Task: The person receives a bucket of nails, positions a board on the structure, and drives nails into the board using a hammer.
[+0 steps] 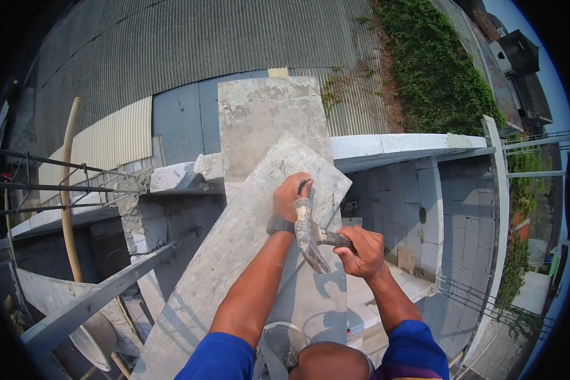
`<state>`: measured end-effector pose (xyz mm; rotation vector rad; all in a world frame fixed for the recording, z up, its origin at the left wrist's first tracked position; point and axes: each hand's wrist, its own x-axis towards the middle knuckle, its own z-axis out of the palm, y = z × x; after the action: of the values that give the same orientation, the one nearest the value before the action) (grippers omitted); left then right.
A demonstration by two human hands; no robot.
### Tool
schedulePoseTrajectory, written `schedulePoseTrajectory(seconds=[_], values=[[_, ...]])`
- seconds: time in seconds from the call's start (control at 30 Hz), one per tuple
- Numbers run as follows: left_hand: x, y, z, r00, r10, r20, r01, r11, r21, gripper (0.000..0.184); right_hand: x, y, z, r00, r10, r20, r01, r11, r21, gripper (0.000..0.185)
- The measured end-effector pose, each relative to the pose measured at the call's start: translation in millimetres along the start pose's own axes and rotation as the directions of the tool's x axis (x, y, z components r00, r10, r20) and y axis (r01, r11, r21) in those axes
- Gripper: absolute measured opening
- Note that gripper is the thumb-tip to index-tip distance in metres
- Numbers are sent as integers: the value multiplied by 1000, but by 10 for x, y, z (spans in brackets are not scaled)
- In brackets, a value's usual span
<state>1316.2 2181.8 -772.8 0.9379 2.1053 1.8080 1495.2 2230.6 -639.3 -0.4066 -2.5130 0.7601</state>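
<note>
My right hand (362, 251) is wrapped around the handle of a claw hammer (308, 237). The worn, cement-spattered hammer head is raised over the boards, and in this view it overlaps the edge of my left hand (291, 195). That left hand, with a dark band on its wrist, is low over a grey cement-stained board (234, 244). Its fingers are curled and pinched together; whatever is between them is too small to make out. The slanted board lies across another stained panel (269, 104). The hammer's shadow falls on a board below my right hand.
White block walls (392, 147) run to both sides, with a drop beyond them. Steel rebar (50, 178) juts in at left beside a wooden pole (68, 209). A long beam (98, 304) crosses the lower left. Below lies a corrugated roof (190, 41). A bucket (285, 335) is near my body.
</note>
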Motion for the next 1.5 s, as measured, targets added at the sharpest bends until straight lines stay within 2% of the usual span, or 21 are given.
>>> schedulePoseTrajectory(seconds=[0.23, 0.33, 0.47, 0.5, 0.6, 0.63, 0.67, 0.73, 0.8, 0.87, 0.9, 1.0, 1.1, 1.2, 1.3, 1.4, 1.5], values=[[18, -2, -23, 999, 27, 28, -27, 1000, -12, 13, -94, 250, 165, 999, 39, -10, -39, 996, -77, 34], [27, -52, -26, 998, 56, 24, -55, 998, -37, 14, -146, 378, 265, 976, 220, 11, -211, 949, -234, 33], [-28, -65, -13, 999, 25, 22, -25, 1000, 3, 14, -142, 191, 140, 997, 74, 31, -71, 994, -88, 34], [-17, -56, 4, 1000, 9, 21, -9, 1000, 11, 14, -150, 184, 143, 1000, -23, -1, 23, 998, -55, 36], [31, -31, -5, 1000, -2, 21, 2, 1000, 5, 14, -118, 109, 74, 993, -121, 5, 121, 992, -27, 38], [25, -33, -16, 1000, 6, 20, -5, 1000, -17, 14, -137, 167, 116, 997, -79, 12, 80, 996, -26, 38], [20, -33, -17, 1000, 14, 18, -13, 999, -42, 14, -136, 235, 166, 994, 84, 65, -78, 993, -86, 38], [4, -83, -10, 998, 60, 19, -60, 998, 21, 14, -98, 315, 217, 904, 405, 137, -368, 901, -230, 37], [94, -100, -3, 996, 88, 15, -88, 995, 37, 14, -70, 291, 238, 935, 343, 93, -322, 929, -180, 34], [41, -46, -28, 999, 46, 21, -46, 999, 9, 14, -161, 172, 199, 947, 300, 117, -290, 952, -97, 33], [40, -52, -22, 999, 28, 37, -29, 999, 19, 15, -189, 155, 186, 963, 241, 119, -232, 969, -88, 32], [43, -18, -60, 996, -15, 90, 15, 1000, -6, 18, -252, 154, 155, 967, 209, 148, -192, 974, -118, 31], [39, 68, -61, 981, -176, 86, 185, 978, -102, 21, -299, 155, 157, 965, 243, 97, -233, 967, -106, 30], [46, 23, -17, 996, -89, 19, 89, 996, -18, 18, -396, 171, 132, 952, 294, 81, -280, 949, -146, 30], [59, -63, -26, 998, 67, 18, -68, 997, 49, 18, -434, 170, 126, 941, 327, 85, -311, 937, -156, 30], [60, -83, -23, 999, 28, 42, -30, 998, 54, 16, -378, 183, 128, 968, 246, 56, -233, 957, -173, 33], [46, -44, -30, 999, -12, 47, 10, 999, 52, 15, -254, 104, 49, 997, 67, 30, -66, 997, -29, 35]])
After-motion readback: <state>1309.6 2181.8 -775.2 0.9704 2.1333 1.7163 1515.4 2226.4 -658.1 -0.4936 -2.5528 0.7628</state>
